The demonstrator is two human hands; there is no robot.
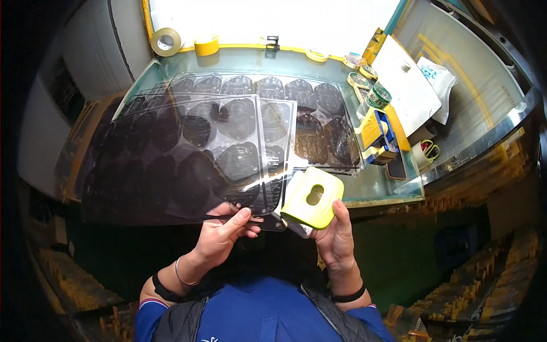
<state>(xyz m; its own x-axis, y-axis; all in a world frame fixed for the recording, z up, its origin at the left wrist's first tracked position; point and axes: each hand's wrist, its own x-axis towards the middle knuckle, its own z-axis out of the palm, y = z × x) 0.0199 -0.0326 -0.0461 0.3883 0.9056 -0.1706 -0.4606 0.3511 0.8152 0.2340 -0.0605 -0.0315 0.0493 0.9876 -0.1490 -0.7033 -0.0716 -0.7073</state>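
Observation:
My left hand (pixel 221 236) pinches the near edge of a large clear film sheet (pixel 236 159) printed with dark rounded shapes. The sheet is tilted up over the glass table, and its left part looks very dark. Closed around a lime-green hole punch (pixel 329 199) is my right hand (pixel 336 242), thumb on its right side. The punch sits at the film's near right corner; whether its jaws grip the film I cannot tell. Beneath lie more film sheets (pixel 312 139) with similar dark shapes, flat on the glass table (pixel 373 191).
Along the bright panel at the back stand a beige tape roll (pixel 166 42) and yellow tape rolls (pixel 206 45). At the right are a green tape roll (pixel 379 96), a blue-and-yellow tape dispenser (pixel 380 137), a dark phone (pixel 397 169) and green-handled scissors (pixel 431 150) in a cup.

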